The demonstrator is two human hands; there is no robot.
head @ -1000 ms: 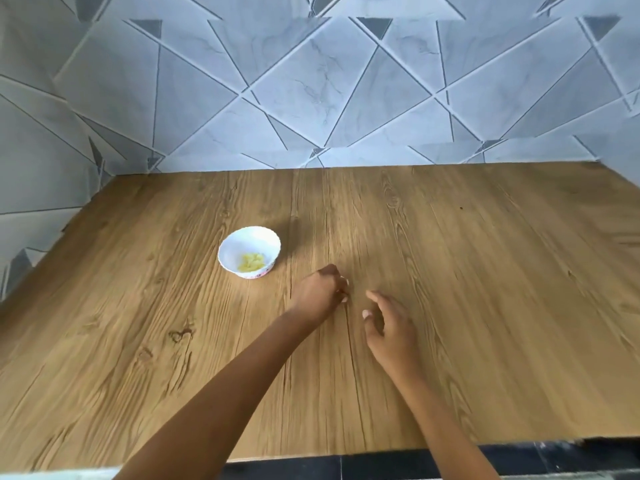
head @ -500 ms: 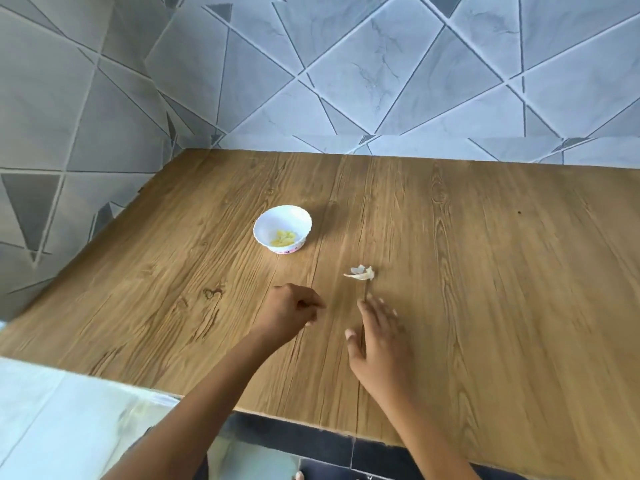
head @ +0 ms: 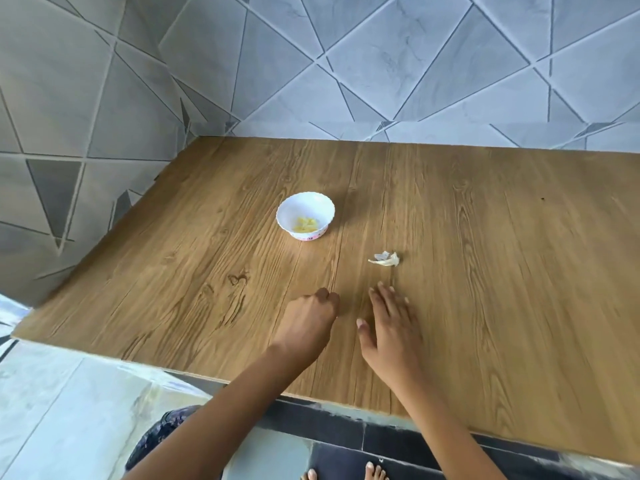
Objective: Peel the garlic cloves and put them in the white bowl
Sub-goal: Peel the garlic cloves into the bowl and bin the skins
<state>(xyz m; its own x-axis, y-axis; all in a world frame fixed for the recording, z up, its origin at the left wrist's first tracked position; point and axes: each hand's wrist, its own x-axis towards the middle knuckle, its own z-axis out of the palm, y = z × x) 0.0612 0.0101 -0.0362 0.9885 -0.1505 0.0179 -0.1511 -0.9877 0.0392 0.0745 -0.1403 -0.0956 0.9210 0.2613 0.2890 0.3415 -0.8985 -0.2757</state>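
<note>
The person is standing over the wooden table [head: 485, 271], resting the right hand [head: 391, 327] flat with straight, slightly spread fingers and holding nothing, while the left hand [head: 310, 323] is curling into a loose fist that I cannot see inside. The pale garlic piece [head: 385, 259], seemingly papery skin, is lying just beyond the right fingertips, stretching left to right with its thin tip pointing left, so the right hand is sitting nearer. The white bowl [head: 289, 206], holding yellowish peeled cloves [head: 305, 224], is standing farther back, ahead of the left hand, with nothing blocking either path.
</note>
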